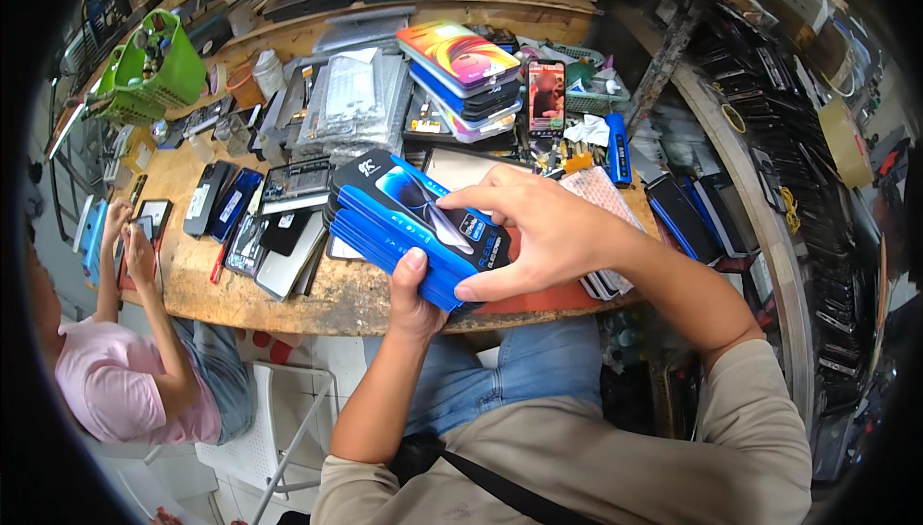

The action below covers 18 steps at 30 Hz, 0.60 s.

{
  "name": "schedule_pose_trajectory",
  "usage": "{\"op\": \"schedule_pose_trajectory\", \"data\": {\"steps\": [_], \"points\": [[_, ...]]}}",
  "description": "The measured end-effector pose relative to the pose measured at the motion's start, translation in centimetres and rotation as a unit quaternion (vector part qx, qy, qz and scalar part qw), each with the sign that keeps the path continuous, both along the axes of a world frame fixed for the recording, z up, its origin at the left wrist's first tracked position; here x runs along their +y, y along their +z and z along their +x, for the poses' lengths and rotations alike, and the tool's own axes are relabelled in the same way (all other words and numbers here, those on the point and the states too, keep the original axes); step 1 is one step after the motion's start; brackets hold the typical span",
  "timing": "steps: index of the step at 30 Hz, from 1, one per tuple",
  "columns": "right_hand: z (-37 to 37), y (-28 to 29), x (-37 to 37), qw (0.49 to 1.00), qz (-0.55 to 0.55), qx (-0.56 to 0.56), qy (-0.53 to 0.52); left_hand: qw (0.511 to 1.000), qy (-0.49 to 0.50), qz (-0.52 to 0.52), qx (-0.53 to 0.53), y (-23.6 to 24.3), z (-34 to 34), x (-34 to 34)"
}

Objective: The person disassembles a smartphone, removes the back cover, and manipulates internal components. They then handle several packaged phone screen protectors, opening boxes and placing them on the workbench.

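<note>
A thick stack of flat blue-and-black packages point(380, 237) is held tilted above the front edge of the workbench. Each package is slim with rounded corners, and the top one carries a picture of a phone screen. My left hand point(415, 304) grips the stack from below, its thumb pressed against the near side. Over the right end reaches my right hand point(553, 227), index finger on the top package and thumb against the near side edges. Its other fingers are partly hidden behind the hand.
On the wooden bench point(183, 280) lie phones, a propped phone point(546, 97) with a lit screen, colourful packages point(461, 59), clear trays point(356, 102) and a blue tool point(618, 150). A green basket point(154, 63) stands back left. A co-worker point(135, 371) sits at left; crammed shelves point(769, 140) rise at right.
</note>
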State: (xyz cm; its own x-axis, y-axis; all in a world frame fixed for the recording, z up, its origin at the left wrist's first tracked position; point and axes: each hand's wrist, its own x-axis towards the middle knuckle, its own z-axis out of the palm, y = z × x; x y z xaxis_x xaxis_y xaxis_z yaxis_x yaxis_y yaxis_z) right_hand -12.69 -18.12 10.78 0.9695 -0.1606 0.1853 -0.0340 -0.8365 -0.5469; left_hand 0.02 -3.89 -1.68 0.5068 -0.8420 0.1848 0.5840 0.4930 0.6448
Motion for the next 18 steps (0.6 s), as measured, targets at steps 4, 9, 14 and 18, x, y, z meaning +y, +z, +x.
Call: {"op": "schedule_pose_trajectory", "data": {"steps": [4, 9, 14, 18], "points": [[0.1, 0.9, 0.0, 0.998, -0.018, 0.067, -0.011, 1.0, -0.008, -0.004, -0.004, 0.2, 0.2, -0.2], [0.6, 0.8, -1.4, 0.99, 0.102, 0.09, 0.027, 0.999, -0.025, -0.021, -0.007, -2.1, 0.4, 0.2], [1.1, 0.7, -1.7, 0.984, 0.139, 0.105, 0.048, 1.0, -0.001, -0.022, 0.005, -1.7, 0.3, 0.2], [1.1, 1.4, -1.0, 0.992, 0.028, 0.108, 0.058, 0.999, 0.005, -0.03, -0.011, -1.2, 0.2, 0.2]]}}
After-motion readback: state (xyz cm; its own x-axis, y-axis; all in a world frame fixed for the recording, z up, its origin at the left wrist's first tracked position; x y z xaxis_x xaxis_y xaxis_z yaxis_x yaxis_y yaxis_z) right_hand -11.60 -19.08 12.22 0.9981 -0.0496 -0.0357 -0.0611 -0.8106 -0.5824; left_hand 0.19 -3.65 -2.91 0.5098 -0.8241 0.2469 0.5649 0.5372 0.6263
